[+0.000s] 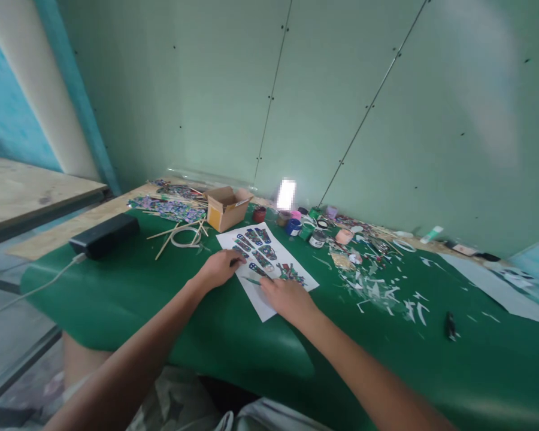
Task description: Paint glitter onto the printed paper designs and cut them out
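Observation:
A white paper sheet (pixel 261 311) printed with dark, multicoloured shapes lies on the green table cover. My left hand (pixel 220 268) rests at the sheet's left edge, its fingers curled together; what is between them, if anything, is too small to tell. Over the lower part of the sheet, my right hand (pixel 287 296) is closed around a thin pointed tool (pixel 251 280) whose tip points left, towards my left hand. Its exact kind is unclear. Just right of the printed rows, a cluster of coloured pieces (pixel 291 274) lies on the paper beside my right hand.
An open cardboard box (pixel 227 209), paint jars (pixel 293 227) and a bright, blurred-out screen (pixel 286 194) stand along the back. Wooden sticks and a tape ring (pixel 185 237) lie left, near a black case (pixel 105 235) with a cable. Paper scraps (pixel 377 290) and a small black tool (pixel 450 326) lie right.

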Tool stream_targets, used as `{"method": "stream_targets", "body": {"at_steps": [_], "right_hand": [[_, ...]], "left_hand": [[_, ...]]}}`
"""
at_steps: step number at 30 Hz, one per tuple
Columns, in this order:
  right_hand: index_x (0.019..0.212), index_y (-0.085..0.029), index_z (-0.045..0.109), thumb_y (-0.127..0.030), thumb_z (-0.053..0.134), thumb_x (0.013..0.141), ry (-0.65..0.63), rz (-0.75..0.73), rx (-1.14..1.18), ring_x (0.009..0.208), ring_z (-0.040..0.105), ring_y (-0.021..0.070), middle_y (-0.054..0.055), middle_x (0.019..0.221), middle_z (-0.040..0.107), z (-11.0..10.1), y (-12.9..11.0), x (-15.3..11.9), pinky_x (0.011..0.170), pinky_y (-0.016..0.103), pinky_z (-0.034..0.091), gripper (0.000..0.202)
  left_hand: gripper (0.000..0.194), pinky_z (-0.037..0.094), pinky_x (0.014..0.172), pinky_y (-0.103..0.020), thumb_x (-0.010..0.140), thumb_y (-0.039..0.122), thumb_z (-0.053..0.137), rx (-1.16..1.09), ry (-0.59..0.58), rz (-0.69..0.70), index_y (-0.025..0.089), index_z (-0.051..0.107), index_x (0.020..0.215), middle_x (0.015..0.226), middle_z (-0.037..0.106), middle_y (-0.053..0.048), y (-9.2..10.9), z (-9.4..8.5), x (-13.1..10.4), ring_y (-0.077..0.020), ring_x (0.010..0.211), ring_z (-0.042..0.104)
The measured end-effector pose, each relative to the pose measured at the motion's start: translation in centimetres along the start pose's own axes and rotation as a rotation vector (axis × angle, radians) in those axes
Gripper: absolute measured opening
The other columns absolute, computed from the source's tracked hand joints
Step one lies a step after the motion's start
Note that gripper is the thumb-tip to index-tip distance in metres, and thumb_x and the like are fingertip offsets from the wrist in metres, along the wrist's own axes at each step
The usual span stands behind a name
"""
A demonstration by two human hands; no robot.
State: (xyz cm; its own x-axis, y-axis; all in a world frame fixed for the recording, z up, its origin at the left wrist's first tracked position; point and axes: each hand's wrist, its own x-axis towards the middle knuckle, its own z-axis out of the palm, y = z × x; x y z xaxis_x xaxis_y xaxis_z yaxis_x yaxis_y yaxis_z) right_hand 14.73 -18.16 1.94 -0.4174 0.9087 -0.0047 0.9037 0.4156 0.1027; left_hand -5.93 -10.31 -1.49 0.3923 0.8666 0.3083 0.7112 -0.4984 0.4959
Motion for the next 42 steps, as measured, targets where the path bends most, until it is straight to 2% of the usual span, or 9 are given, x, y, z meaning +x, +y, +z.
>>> {"method": "stream_targets", "body": {"at_steps": [3,8,11,15,20,31,35,38,42], "right_hand": [[0.109,-0.024,0.065,-0.027,0.037,0.097,-0.029,0.027,-0.014,0.07,0.07,0.0211,0.007,0.08,0.074,0.8,2.7,-2.7,0.059,0.027,0.047,0.03],[0.102,-0.027,0.067,-0.031,0.038,0.097,-0.057,0.133,0.029,0.065,0.069,0.0203,0.003,0.077,0.074,1.8,8.9,-10.4,0.052,0.025,0.041,0.03],[0.105,-0.028,0.066,-0.039,0.037,0.098,0.044,0.207,0.099,0.062,0.069,0.0199,0.002,0.074,0.073,1.8,9.2,-12.8,0.051,0.026,0.042,0.032],[0.12,-0.028,0.062,-0.042,0.046,0.095,0.121,0.28,0.177,0.071,0.072,0.0204,0.002,0.079,0.075,1.8,5.2,-10.3,0.057,0.026,0.047,0.033],[0.135,-0.023,0.055,-0.046,0.04,0.098,0.041,0.292,0.128,0.075,0.072,0.0245,0.007,0.085,0.076,2.2,1.5,-6.4,0.055,0.029,0.048,0.046],[0.125,-0.029,0.064,-0.042,0.038,0.099,0.018,0.295,0.052,0.08,0.073,0.021,0.005,0.091,0.077,3.0,3.8,-10.2,0.056,0.023,0.044,0.039],[0.117,-0.029,0.067,-0.039,0.037,0.1,-0.023,0.52,0.003,0.073,0.072,0.0214,0.006,0.086,0.076,2.1,6.6,-11.1,0.049,0.023,0.036,0.036],[0.123,-0.028,0.061,-0.035,0.031,0.102,0.006,0.603,0.014,0.069,0.07,0.0194,0.005,0.084,0.075,1.0,7.6,-10.7,0.047,0.023,0.031,0.037],[0.112,-0.025,0.061,-0.032,0.03,0.102,0.048,0.448,0.043,0.073,0.069,0.0197,0.006,0.087,0.074,0.1,6.1,-7.6,0.05,0.025,0.031,0.034]], "left_hand": [[0.026,0.048,0.091,-0.033,0.082,0.018,0.049,0.059,-0.002,0.04,0.025,0.072,0.091,0.099,0.073,-0.003,0.4,0.1,-0.3,-0.0211,0.098,0.064],[0.024,0.045,0.094,-0.041,0.084,0.02,0.051,0.154,0.039,0.044,0.026,0.072,0.093,0.107,0.069,-0.005,1.1,0.1,-0.6,-0.0252,0.103,0.059],[0.025,0.044,0.093,-0.043,0.085,0.021,0.05,0.202,0.064,0.029,0.026,0.073,0.095,0.109,0.068,-0.006,2.1,0.3,-0.9,-0.0271,0.103,0.058],[0.029,0.046,0.091,-0.045,0.085,0.021,0.049,0.268,0.077,0.026,0.025,0.075,0.098,0.098,0.069,-0.008,3.9,0.7,-1.9,-0.0288,0.099,0.058],[0.042,0.047,0.095,-0.041,0.079,0.008,0.046,0.326,0.081,0.021,0.025,0.075,0.103,0.105,0.071,-0.005,4.7,1.0,-2.9,-0.0253,0.1,0.059],[0.038,0.05,0.087,-0.041,0.081,0.012,0.046,0.353,0.124,-0.037,0.026,0.075,0.1,0.106,0.072,-0.006,5.3,0.9,-3.3,-0.0292,0.103,0.061],[0.034,0.049,0.085,-0.041,0.082,0.012,0.045,0.339,0.145,-0.044,0.024,0.074,0.096,0.102,0.072,-0.006,5.7,0.7,-4.0,-0.0294,0.102,0.061],[0.032,0.049,0.086,-0.041,0.082,0.011,0.046,0.311,0.156,-0.044,0.024,0.073,0.09,0.099,0.072,-0.006,5.8,0.6,-4.4,-0.0286,0.101,0.061],[0.031,0.05,0.087,-0.04,0.081,0.011,0.046,0.289,0.172,-0.043,0.025,0.073,0.088,0.099,0.073,-0.005,5.7,0.7,-4.4,-0.0266,0.1,0.061]]}}
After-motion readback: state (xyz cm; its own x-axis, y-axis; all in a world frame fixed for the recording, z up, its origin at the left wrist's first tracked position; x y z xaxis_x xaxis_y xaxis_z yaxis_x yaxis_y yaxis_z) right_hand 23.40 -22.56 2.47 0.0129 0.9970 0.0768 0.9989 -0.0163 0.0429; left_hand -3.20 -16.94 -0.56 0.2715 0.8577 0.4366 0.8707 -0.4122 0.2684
